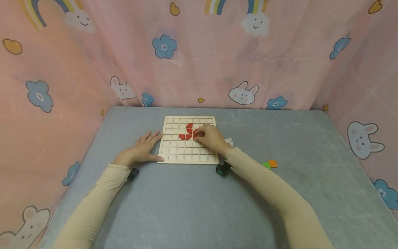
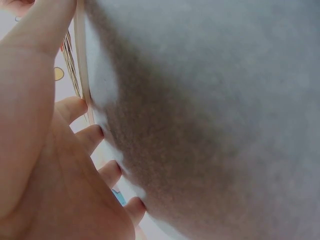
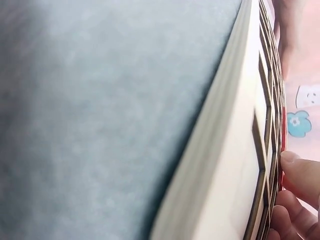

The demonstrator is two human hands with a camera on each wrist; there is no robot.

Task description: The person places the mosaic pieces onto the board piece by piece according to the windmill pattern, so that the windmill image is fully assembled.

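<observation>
A pale wooden board (image 1: 174, 150) with a grid of square recesses lies on the table. Several red quarter-round tiles (image 1: 182, 137) sit in cells near its middle, two of them partly behind the right fingers. My right hand (image 1: 212, 138) reaches over the board's right side, pinching a red tile at the grid between thumb and fingers. The right wrist view shows the thumb (image 3: 300, 172) against a strip of red. With fingers spread, my left hand (image 1: 141, 149) rests at the board's left edge, thumb at the near corner; its fingertips (image 2: 90, 135) touch the table beside the board.
Right of the board, a small gridded card (image 1: 229, 141) shows partly from behind the right wrist. An orange square tile (image 1: 272, 163) and a green tile (image 1: 266, 165) lie farther right, the green one partly covered by the sleeve. A pink patterned curtain (image 1: 192, 69) surrounds the grey table (image 1: 174, 207).
</observation>
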